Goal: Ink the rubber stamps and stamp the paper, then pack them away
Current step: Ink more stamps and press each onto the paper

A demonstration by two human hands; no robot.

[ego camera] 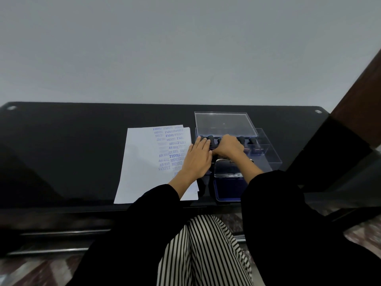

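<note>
A row of black-handled rubber stamps (252, 141) stands in a clear plastic case (272, 155) on the black table. My right hand (229, 148) reaches into the row with its fingers curled over a stamp that it hides. My left hand (196, 157) lies flat with straight fingers beside the case's left end, fingertips touching the leftmost stamps (204, 138). White paper (142, 162) covered with blue stamped words lies to the left. An open blue ink pad (228, 186) sits in front of the case, partly under my right forearm.
The case's clear lid (223, 122) stands open behind the stamps. The glossy black table (61, 151) reaches left to its rounded corners; its front edge runs just below the paper. A brown wooden post (360, 89) rises at the right.
</note>
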